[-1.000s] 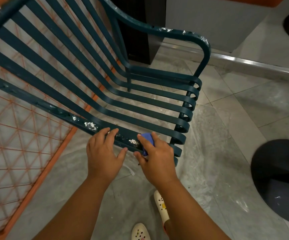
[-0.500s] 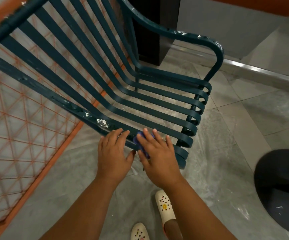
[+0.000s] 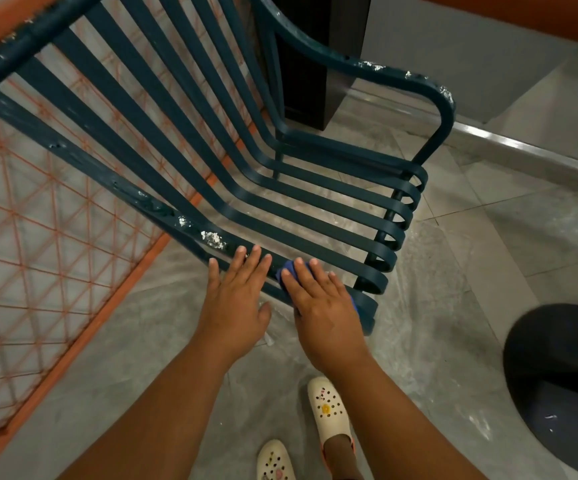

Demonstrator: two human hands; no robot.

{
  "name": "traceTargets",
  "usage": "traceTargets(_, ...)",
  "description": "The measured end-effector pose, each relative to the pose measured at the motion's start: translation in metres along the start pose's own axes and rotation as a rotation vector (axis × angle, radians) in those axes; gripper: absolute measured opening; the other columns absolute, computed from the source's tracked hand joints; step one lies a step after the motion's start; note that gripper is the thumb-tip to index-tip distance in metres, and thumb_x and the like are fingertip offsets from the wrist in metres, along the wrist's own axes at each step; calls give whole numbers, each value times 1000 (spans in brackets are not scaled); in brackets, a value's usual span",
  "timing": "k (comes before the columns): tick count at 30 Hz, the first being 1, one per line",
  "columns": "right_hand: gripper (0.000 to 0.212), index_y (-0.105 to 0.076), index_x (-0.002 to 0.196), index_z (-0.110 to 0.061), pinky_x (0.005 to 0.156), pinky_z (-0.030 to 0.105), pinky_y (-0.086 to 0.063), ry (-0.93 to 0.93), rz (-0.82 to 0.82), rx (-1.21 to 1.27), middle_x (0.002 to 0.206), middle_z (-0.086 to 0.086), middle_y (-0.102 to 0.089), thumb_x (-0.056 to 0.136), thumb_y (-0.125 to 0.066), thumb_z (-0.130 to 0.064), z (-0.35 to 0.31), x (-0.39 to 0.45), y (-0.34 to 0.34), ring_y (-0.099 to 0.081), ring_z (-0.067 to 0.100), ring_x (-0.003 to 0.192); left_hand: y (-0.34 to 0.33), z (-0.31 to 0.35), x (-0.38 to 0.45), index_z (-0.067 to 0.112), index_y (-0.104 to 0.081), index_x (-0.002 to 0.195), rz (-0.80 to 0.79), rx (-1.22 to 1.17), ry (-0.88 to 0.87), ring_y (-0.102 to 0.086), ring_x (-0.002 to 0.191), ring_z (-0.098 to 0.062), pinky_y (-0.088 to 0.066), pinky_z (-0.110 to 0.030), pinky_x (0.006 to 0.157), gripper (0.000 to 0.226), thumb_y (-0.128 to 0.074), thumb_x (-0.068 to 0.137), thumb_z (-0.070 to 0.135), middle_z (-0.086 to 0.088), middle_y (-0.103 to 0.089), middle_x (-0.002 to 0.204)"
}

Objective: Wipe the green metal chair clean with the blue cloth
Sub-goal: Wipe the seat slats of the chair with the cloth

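The green metal chair (image 3: 318, 209) with slatted seat and back fills the upper middle. White flaky spots (image 3: 213, 238) dot its near rail and far armrest. The blue cloth (image 3: 288, 274) lies on the near rail, mostly hidden under my right hand (image 3: 322, 303), which presses it flat with straight fingers. My left hand (image 3: 237, 299) rests beside it, fingers straight, fingertips touching the same rail just right of the white spots.
An orange mesh panel (image 3: 38, 258) stands at the left behind the chair. A dark round base (image 3: 557, 386) sits on the floor at right. A black post (image 3: 315, 64) stands behind the chair. My two white clogs (image 3: 329, 410) are on the grey tiled floor.
My right hand has flattened over the cloth and slid a little toward the seat's front end. The left hand's fingers have straightened on the rail. The camera has tilted.
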State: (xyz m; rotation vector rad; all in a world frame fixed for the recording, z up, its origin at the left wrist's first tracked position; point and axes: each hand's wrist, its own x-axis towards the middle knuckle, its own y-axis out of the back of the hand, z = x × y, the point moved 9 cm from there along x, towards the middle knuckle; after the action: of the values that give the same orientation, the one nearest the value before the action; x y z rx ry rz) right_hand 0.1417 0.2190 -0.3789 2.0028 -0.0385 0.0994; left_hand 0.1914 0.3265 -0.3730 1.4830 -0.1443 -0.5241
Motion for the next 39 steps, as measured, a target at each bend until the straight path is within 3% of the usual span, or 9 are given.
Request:
traceTargets(6,62,-49,136,-21,112,46,-26,117,31,-7,144,2,-45,79,-73,-11,4,-16,4,-34,22,138,3,0,2,27,-5,152,-36,11,40,10,146,-12,13,-48,116,68,-44,96,31,6,0,160)
traceTargets(11,58,-53,133,-18,111,45,-27,-100,88,19,141,5,-49,80,-72,-8,2,-2,4,-40,27,135,4,-1,3,28,-5,152,-65,26,44,10,146,-13,9,-51,116,72,-48,94,28,8,1,160)
traceTargets(17,61,-45,138,-24,117,39,-11,168,-4,-53,147,-3,-37,82,-67,-15,-3,-28,-5,-25,18,142,5,-1,2,29,-3,151,-69,49,52,12,146,-15,9,-53,116,71,-46,95,28,8,2,160)
traceTargets(22,60,-50,135,-20,116,44,-20,-121,130,62,144,-1,-40,81,-71,-9,0,-12,2,-31,21,139,9,-2,3,29,-7,151,-55,36,54,11,146,-15,12,-52,115,70,-47,94,26,8,-2,160)
traceTargets(26,61,-47,138,-19,117,43,-12,-21,61,37,146,0,-38,82,-70,-11,-12,-10,-7,-28,23,141,9,-2,3,30,-8,151,-57,46,56,12,146,-15,13,-52,115,69,-47,94,26,9,-4,160)
traceTargets(29,51,-43,139,-23,118,38,-11,87,7,-14,148,-3,-35,90,-54,-18,2,-21,-4,-23,17,142,8,-2,3,30,-6,151,-65,56,54,12,146,-15,12,-52,115,69,-46,94,28,9,-1,160)
traceTargets(31,45,-48,137,-22,118,38,-18,-32,53,59,145,0,-42,92,-46,-19,11,-15,7,-29,17,140,8,-2,3,30,-6,151,-62,48,53,11,146,-15,12,-52,114,70,-46,94,28,9,-1,160)
traceTargets(34,48,-51,135,-17,113,41,-20,-198,71,97,143,5,-46,88,-59,-11,5,-1,4,-36,25,137,7,-2,4,30,-7,151,-65,38,57,11,146,-15,12,-52,114,70,-47,94,28,9,-2,160)
traceTargets(39,72,-32,146,-22,118,43,-5,139,-28,-118,154,-1,-24,82,-58,-6,-6,-26,-17,-14,24,146,8,-2,3,31,-6,151,-63,49,57,13,145,-16,12,-53,115,70,-46,94,29,9,-1,159)
